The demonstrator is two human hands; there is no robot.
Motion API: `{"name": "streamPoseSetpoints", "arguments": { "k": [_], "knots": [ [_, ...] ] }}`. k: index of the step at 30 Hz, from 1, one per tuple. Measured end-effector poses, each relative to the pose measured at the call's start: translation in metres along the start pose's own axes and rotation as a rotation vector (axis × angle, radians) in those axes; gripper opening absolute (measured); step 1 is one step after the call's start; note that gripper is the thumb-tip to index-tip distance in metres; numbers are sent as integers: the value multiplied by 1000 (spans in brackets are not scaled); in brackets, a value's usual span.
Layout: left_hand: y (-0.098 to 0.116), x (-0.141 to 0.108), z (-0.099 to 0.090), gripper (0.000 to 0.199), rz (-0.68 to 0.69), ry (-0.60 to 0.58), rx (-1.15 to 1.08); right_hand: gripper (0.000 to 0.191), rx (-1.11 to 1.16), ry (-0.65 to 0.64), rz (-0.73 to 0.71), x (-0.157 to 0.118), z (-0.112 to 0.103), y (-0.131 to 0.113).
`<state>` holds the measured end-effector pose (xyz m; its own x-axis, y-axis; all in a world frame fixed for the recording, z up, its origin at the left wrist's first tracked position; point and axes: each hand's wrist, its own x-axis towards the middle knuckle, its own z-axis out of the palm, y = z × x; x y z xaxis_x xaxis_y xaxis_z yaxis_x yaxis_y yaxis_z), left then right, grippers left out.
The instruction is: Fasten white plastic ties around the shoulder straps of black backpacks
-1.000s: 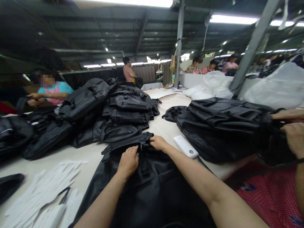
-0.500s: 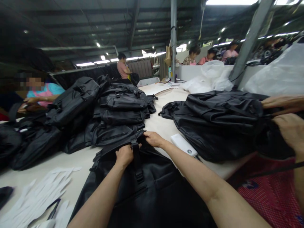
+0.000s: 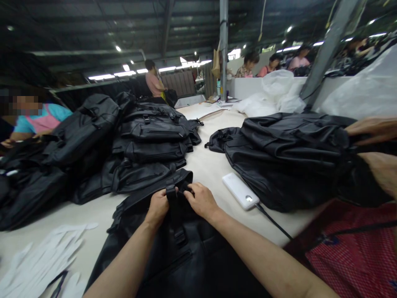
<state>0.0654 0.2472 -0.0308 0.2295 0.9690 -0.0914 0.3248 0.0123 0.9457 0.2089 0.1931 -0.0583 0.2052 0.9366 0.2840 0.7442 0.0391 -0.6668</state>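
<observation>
A black backpack (image 3: pixel 211 252) lies in front of me, its top edge turned toward the far side of the table. My left hand (image 3: pixel 157 207) is closed on that top edge, just left of the buckled strap (image 3: pixel 176 215). To the right of the strap, my right hand (image 3: pixel 201 199) grips the edge of the bag's opening with thumb and fingers. A zipper (image 3: pixel 173 265) runs across the bag's front below the strap. The lower part of the backpack runs out of view between my forearms.
Stacked black backpacks (image 3: pixel 155 128) stand at the back left. A white power bank (image 3: pixel 240 191) with a cable lies on the right. Beside it, a co-worker's hands (image 3: pixel 376 165) hold another black bag (image 3: pixel 288 161). White gloves (image 3: pixel 52 256) lie at the front left.
My right hand has shifted from a straight reach along the edge to a bent grip nearer the strap. My left hand keeps its hold. The view has moved slightly.
</observation>
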Motion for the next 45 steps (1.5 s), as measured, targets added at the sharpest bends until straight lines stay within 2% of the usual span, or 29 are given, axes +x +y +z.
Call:
{"name": "streamPoseSetpoints", "arguments": {
  "k": [2, 8, 12, 17, 20, 22, 24, 25, 27, 30, 32, 34, 37, 41, 45],
  "knots": [
    [-2, 2, -1, 34, 23, -17, -7, 26, -19, -48, 13, 5, -2, 4],
    [-16, 2, -9, 31, 20, -132, 3, 27, -103, -195, -106, 7, -6, 10],
    [-23, 0, -11, 28, 117, -217, 175, 23, -249, -181, -131, -2, 1, 9],
    [-20, -4, -13, 24, 289, -220, 400, 20, -335, -106, -96, -3, 8, 14],
    [-19, -3, -12, 25, 246, -220, 522, 20, -306, -56, -97, -2, 7, 17],
    [-20, 0, -12, 28, 170, -157, 649, 25, -249, -26, -136, -2, 6, 19],
    [-20, 4, -11, 30, 100, -111, 751, 29, -180, -30, -166, -2, 5, 21],
    [-19, 5, -11, 30, 65, -124, 761, 28, -150, -44, -170, -2, 5, 22],
    [-16, 5, -11, 29, -17, -223, 664, 24, -111, -85, -156, 0, 5, 24],
    [-9, -1, -11, 32, -125, -416, 305, 23, -109, -158, -119, 5, 3, 24],
    [-6, -7, -13, 35, -124, -488, 109, 24, -146, -221, -124, 9, 2, 23],
    [-5, -12, -16, 34, -68, -498, 41, 26, -189, -276, -135, 14, 1, 21],
    [-8, -14, -18, 35, 10, -459, 62, 27, -215, -330, -129, 21, 1, 21],
    [-13, -11, -17, 41, 15, -401, 105, 32, -221, -364, -141, 31, 0, 25],
    [-14, -9, -16, 38, 47, -360, 218, 37, -230, -447, -205, 44, 0, 29]
  ]
}}
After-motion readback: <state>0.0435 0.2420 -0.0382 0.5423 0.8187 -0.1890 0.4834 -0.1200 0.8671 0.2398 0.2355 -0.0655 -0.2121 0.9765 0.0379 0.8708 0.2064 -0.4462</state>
